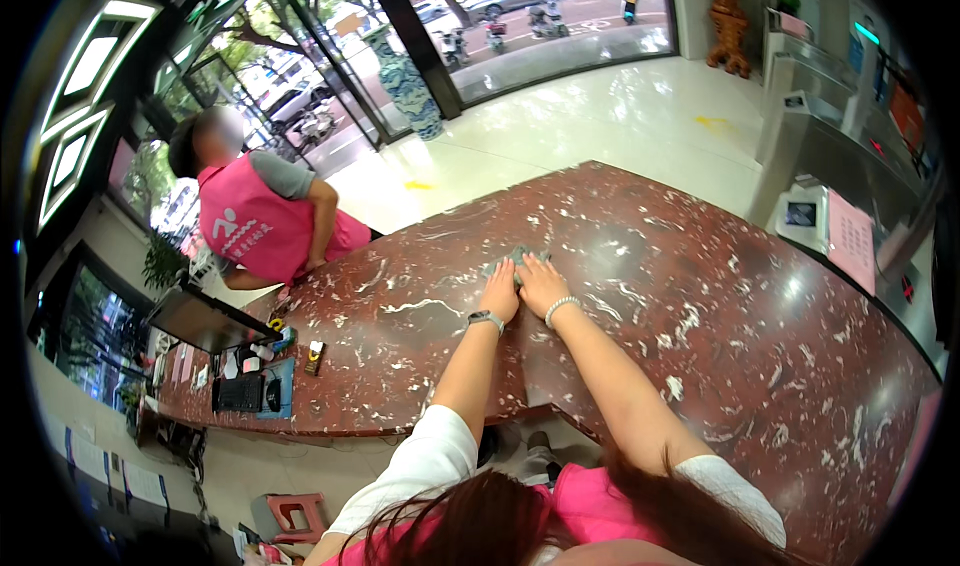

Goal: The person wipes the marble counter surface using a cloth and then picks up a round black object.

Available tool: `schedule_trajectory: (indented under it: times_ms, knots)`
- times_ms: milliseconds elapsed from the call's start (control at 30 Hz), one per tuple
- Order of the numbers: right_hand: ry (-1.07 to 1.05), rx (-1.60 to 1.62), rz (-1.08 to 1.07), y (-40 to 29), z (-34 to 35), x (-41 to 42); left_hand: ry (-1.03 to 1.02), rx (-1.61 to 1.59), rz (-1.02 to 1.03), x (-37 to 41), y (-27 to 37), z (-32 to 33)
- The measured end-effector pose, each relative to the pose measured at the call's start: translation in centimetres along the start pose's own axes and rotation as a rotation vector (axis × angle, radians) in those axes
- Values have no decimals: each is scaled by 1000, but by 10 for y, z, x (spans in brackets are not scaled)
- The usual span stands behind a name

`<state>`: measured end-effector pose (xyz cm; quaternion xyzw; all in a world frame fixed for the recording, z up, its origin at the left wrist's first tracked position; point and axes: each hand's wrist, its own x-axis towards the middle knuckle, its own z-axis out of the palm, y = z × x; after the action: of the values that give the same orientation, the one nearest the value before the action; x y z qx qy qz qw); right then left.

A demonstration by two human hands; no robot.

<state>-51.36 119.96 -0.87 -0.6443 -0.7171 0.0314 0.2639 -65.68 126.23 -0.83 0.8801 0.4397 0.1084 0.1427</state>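
A bunched grey cloth (pixel 517 254) lies on the reddish-brown, white-veined stone counter (pixel 637 258). My left hand (pixel 499 296), with a watch on its wrist, presses down on the cloth's near left part. Close beside it, my right hand (pixel 543 288) rests on the same cloth, with a beaded bracelet at the wrist. Both arms are stretched out over the counter, the fingers pointing away from me. Most of the cloth is hidden beneath the fingers.
A computer monitor (pixel 202 320), a keyboard (pixel 238 393), a mouse (pixel 274 395) and a small dark box (pixel 315 359) stand on the counter's left part. A person in a pink vest (pixel 255 217) stands beyond its left edge. Metal turnstiles (pixel 832 138) stand right.
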Motion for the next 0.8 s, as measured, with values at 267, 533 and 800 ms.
schedule_trajectory:
  times_ms: [267, 533, 800]
  knots:
    - [124, -81, 273, 108, -92, -105, -104, -43, 349, 45, 161, 56]
    - [308, -308, 674, 165, -199, -297, -271, -138, 852, 17, 377, 124]
    - [460, -445, 1148, 72, -258, -536, -430, -328, 1412, -161, 545, 178]
